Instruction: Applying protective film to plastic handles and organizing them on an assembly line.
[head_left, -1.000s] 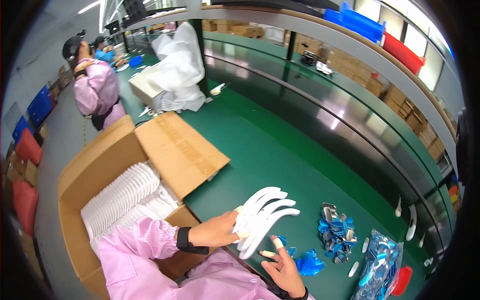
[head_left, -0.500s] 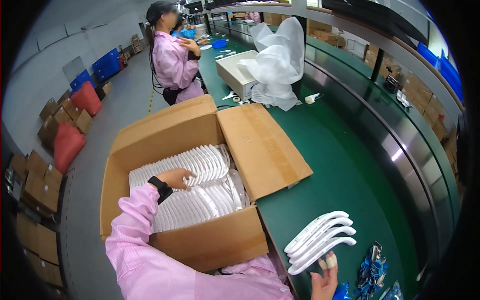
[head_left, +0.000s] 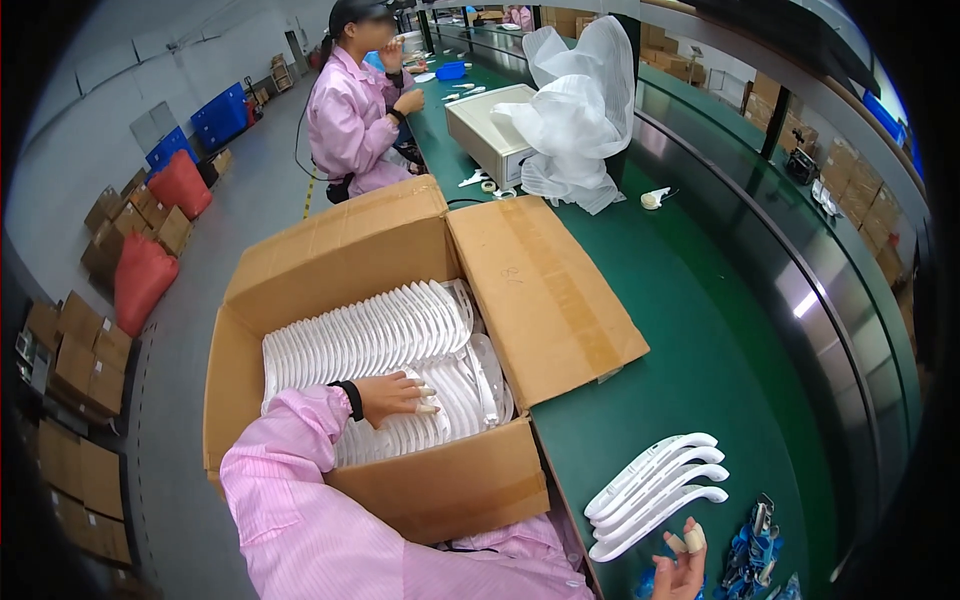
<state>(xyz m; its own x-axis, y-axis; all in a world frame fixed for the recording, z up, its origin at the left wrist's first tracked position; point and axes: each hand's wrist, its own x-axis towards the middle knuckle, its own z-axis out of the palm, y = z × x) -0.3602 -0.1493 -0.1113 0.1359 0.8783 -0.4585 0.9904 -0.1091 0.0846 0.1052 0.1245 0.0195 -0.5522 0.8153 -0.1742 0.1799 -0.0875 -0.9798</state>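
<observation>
My left hand [head_left: 396, 396], a dark band at its wrist, reaches into an open cardboard box [head_left: 430, 505]. Its fingers are spread over the near row of curved white plastic handles [head_left: 455, 410], with no handle lifted. A far row of the same handles [head_left: 365, 325] stands tightly packed beside it. On the green table, several loose white handles [head_left: 655, 490] lie side by side. Just below them is my right hand [head_left: 683, 565], tape around its fingertips, fingers apart and nothing seen in them. Part of this hand is cut off by the lower edge.
Blue and metal pieces [head_left: 752, 545] are heaped right of my right hand. A box flap [head_left: 550, 295] leans over the green table [head_left: 700, 340]. Farther back are a beige case [head_left: 490, 135] and white foam wrap [head_left: 575, 110]. A co-worker in pink [head_left: 350, 120] sits beyond the box.
My left hand has shifted from between the two rows onto the near row, fingers spreading. My right hand stays by the loose handles. The co-worker's hands have moved, one up near the head.
</observation>
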